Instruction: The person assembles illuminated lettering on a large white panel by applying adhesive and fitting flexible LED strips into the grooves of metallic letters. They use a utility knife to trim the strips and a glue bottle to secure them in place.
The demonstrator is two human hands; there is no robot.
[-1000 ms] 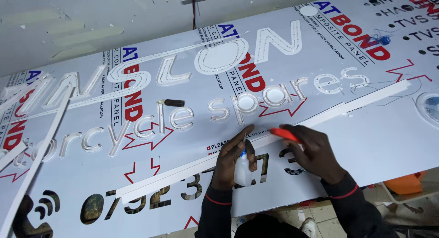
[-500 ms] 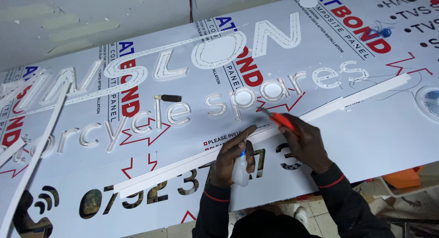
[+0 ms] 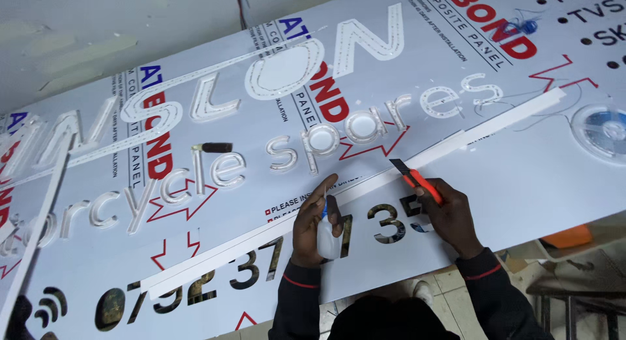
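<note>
1. On the white sign panel (image 3: 521, 183), the left hand (image 3: 313, 219) clasps a small glue bottle (image 3: 328, 239) beside the long white strip (image 3: 365, 186).
2. Against that strip, the right hand (image 3: 450, 216) grasps an orange utility knife (image 3: 414, 178).

A large white sign panel (image 3: 535, 183), with cut-out letters, digits and red star outlines, covers the counter from edge to edge. Directly on it, a long white strip (image 3: 365, 190) runs slantwise, passing just under the fingers (image 3: 326, 183) of the left hand and right beside the fingers (image 3: 427, 190) of the right. Up and left of the fingers lies a small dark-handled tool (image 3: 212, 147). Far to their right rests a round clear reel (image 3: 603, 128). Another white strip (image 3: 36, 239) lies far to their left.
</note>
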